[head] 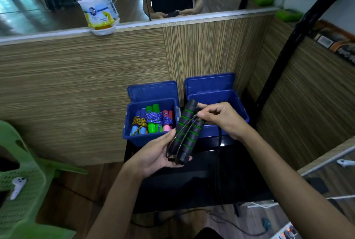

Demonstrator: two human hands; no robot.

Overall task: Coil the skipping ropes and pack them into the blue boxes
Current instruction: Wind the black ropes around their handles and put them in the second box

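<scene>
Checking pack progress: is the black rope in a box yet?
No, the left hand and right hand hold the black rope in front of the blue boxes.

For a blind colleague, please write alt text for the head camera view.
The left hand holds two black foam handles with green rings while the right hand pinches the black rope. Behind stand two open blue boxes: the left box holds three coiled ropes, the right box looks empty.

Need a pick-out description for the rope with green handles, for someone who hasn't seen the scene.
Find the two blue boxes against the wood-grain wall; take the left box. Three coiled ropes lie inside. The green-handled rope is the middle one, wrapped in blue-purple cord, between a blue-handled and a pink-handled bundle.
</scene>
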